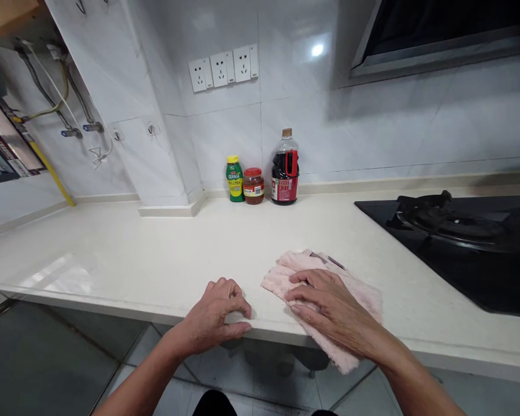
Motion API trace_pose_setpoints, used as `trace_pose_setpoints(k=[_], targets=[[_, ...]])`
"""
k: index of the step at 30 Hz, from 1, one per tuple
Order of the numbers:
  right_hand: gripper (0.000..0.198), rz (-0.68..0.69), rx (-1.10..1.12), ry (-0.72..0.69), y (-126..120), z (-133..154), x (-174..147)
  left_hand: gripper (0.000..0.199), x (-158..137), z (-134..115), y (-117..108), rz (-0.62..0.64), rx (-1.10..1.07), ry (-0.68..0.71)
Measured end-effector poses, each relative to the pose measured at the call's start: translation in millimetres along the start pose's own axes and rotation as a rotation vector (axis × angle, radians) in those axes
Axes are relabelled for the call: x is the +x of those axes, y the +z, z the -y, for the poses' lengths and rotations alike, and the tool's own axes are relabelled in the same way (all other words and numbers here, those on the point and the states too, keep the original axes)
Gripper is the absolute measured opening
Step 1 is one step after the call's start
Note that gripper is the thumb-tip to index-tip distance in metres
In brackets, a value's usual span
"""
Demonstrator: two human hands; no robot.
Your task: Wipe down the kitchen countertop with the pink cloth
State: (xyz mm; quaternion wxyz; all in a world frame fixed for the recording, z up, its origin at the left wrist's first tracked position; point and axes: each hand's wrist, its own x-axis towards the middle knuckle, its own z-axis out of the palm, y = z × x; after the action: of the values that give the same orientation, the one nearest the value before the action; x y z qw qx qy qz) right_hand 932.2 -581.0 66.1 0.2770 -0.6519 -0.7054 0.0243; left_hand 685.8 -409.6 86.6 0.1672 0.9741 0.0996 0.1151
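Observation:
A pink cloth [364, 294] lies spread and rumpled on the white counter, one corner hanging over the front edge. My right hand [325, 303] presses on it from above, fingers bent and slightly apart, holding it against the counter. At the cloth's far edge show two thin dark strips [335, 262]; I cannot tell what they are. To the left, my left hand [221, 312] is at the counter's front edge, fingers curled and thumb apart, with nothing in its grasp.
Against the tiled wall stand a green-and-yellow bottle [234, 180], a red-lidded jar [253, 188] and a large bottle of dark liquid [285, 173]. A black gas hob [459, 231] occupies the right side. A tiled pillar [156, 156] juts out at the left.

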Motion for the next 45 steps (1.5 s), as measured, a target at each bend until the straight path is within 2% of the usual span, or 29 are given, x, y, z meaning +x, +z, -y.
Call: trace_pose_setpoints(k=[5,7,9,11,13,16,19,21,23,25,28,29,32,34,35,37,39,42,45], targets=[[0.025,-0.008,-0.003,0.011,3,0,-2,0.021,-1,2,2,-0.005,0.005,0.013],[0.03,-0.104,-0.014,0.05,6,-2,-4,0.019,-1,3,2,-0.022,-0.015,0.017],[0.036,-0.275,-0.072,0.146,9,-5,-8,0.015,-1,3,3,-0.049,-0.053,0.012],[0.04,-0.369,-0.171,0.234,13,-8,-12,0.011,-2,3,3,-0.091,-0.125,0.0],[0.039,-0.326,-0.277,0.256,16,-8,-15,0.01,-3,5,1,-0.162,-0.249,-0.03],[0.031,-0.195,-0.355,0.183,18,1,-15,0.005,-5,12,-3,-0.26,-0.429,-0.074],[0.027,-0.093,-0.32,0.097,22,26,-10,0.01,-7,24,-14,-0.282,-0.448,-0.081],[0.033,-0.041,-0.27,0.034,30,50,1,0.015,-10,33,-25,-0.332,-0.378,-0.082],[0.044,-0.008,-0.255,-0.023,46,78,21,0.019,-14,45,-37,-0.415,-0.277,-0.104],[0.042,0.011,-0.313,-0.07,70,110,50,0.025,-20,59,-46,-0.48,-0.187,-0.159],[0.015,0.039,-0.447,-0.154,111,157,101,0.034,-31,84,-54,-0.512,-0.133,-0.29],[0.012,0.035,-0.47,-0.199,124,170,117,0.037,-35,93,-57,-0.514,-0.143,-0.347],[0.022,-0.076,-0.532,-0.277,152,194,146,0.042,-50,117,-66,-0.582,-0.227,-0.591],[0.026,-0.158,-0.568,-0.31,160,196,149,0.043,-58,128,-72,-0.655,-0.286,-0.73],[0.034,-0.186,-0.581,-0.322,162,194,146,0.044,-61,130,-74,-0.676,-0.296,-0.765],[0.057,-0.215,-0.597,-0.33,161,186,137,0.043,-62,131,-73,-0.664,-0.272,-0.751],[0.067,-0.21,-0.601,-0.314,157,175,125,0.04,-60,126,-69,-0.606,-0.224,-0.689],[0.062,-0.242,-0.613,-0.29,150,152,107,0.04,-57,118,-60,-0.525,-0.169,-0.581],[0.047,-0.331,-0.62,-0.259,140,124,83,0.04,-58,117,-56,-0.513,-0.068,-0.567]])
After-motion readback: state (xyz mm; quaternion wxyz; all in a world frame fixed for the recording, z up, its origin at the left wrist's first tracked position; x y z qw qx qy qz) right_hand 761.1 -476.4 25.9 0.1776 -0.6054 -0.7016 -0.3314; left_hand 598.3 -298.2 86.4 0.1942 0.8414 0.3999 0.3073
